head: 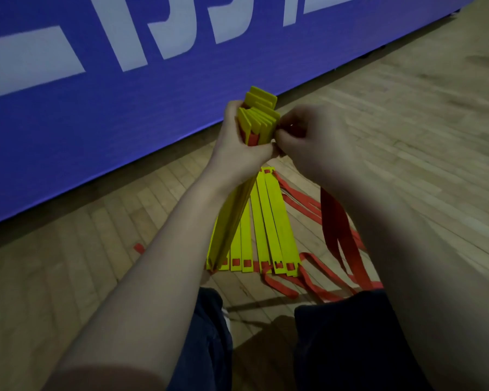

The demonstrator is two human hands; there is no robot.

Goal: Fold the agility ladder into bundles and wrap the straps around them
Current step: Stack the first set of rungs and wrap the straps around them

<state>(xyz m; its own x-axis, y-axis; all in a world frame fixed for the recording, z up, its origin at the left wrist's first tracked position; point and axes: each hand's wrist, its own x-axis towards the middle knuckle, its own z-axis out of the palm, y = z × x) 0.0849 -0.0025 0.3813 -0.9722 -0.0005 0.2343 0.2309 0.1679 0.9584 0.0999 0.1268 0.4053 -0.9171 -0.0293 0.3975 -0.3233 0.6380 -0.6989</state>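
My left hand [239,142] grips a stacked bundle of yellow ladder rungs [259,119], its far ends fanned above my fingers. My right hand [308,139] pinches something at the bundle's right edge, where a red strap [336,221] hangs down under my wrist. The bundle's near end reaches down toward the floor. Beside it, several loose yellow rungs [271,221] lie side by side on the wooden floor, threaded on red straps [308,277] that trail in loops to the right.
A blue banner [96,94] with large white letters stands along the far left, close behind the bundle. Wooden floor [407,122] stretches to the right. My knees in dark trousers [336,348] are at the bottom of the view.
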